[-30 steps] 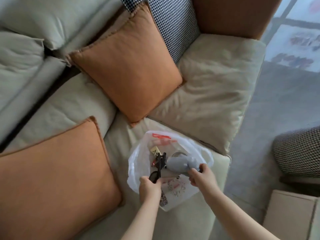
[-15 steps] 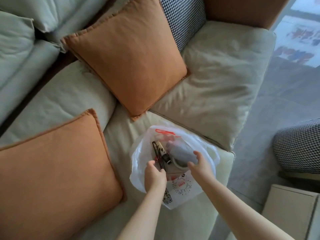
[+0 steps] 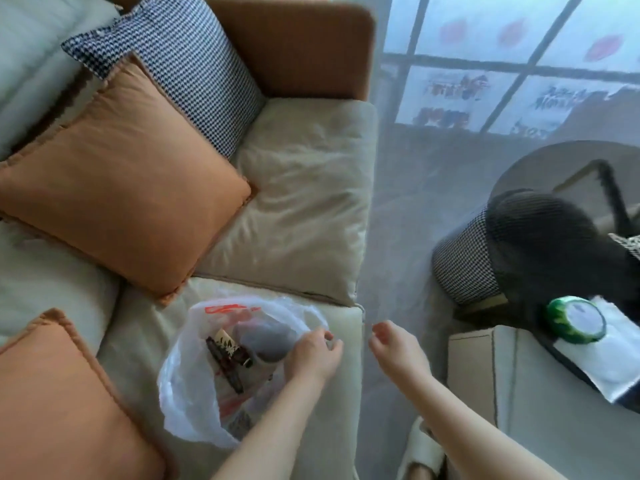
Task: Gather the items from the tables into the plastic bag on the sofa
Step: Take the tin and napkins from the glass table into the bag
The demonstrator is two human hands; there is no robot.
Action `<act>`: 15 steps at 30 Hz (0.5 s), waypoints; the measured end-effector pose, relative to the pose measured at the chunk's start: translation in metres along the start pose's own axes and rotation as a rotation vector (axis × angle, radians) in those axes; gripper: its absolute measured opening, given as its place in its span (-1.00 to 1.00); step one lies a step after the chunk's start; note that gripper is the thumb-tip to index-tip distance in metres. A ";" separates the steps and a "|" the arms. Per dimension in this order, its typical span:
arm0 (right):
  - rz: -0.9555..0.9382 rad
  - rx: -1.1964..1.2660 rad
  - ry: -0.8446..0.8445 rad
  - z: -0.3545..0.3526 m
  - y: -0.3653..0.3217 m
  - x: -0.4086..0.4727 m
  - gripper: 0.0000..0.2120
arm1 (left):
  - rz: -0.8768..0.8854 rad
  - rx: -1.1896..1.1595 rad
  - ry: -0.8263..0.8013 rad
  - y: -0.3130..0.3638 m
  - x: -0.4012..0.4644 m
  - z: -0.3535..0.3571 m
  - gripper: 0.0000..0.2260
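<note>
Holding: left hand (image 3: 313, 355) pinches translucent white plastic bag (image 3: 183, 386) rim; right hand (image 3: 394, 344) loosely curled, empty. Keep mouth wide.

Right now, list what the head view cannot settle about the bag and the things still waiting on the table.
- Plastic bag: its near end lies under the left hand's forearm; film and blur veil the dark items inside.
- Grey item: motion blur and the left hand hide its shape.
- Green-rimmed round item: too blurred to identify.
- White packet: the right frame edge cuts it off.
- Right hand: blurred, loosely curled, apparently empty.
</note>
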State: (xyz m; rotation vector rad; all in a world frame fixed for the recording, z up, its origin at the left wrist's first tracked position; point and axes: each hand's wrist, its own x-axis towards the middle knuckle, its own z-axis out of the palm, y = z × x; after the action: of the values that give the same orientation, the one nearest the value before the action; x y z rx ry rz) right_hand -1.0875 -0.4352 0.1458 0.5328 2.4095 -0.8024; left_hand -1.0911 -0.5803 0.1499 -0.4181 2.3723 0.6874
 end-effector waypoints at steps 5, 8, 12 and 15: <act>0.090 0.047 0.079 -0.042 0.083 0.009 -0.70 | 0.072 0.093 -0.078 0.067 -0.008 0.055 -0.72; 0.156 0.090 0.110 -0.073 0.138 0.014 -0.69 | 0.135 0.154 -0.111 0.111 -0.015 0.093 -0.74; 0.234 0.123 0.135 -0.118 0.209 0.024 -0.72 | 0.223 0.255 -0.128 0.174 -0.022 0.137 -0.73; 0.282 0.155 0.187 -0.150 0.259 0.033 -0.71 | 0.280 0.315 -0.149 0.222 -0.023 0.169 -0.74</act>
State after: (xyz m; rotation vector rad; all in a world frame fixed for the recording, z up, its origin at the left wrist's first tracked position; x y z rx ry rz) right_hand -1.0342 -0.1401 0.1169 1.0246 2.3736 -0.8497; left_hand -1.0922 -0.3007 0.1338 0.0997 2.3626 0.4350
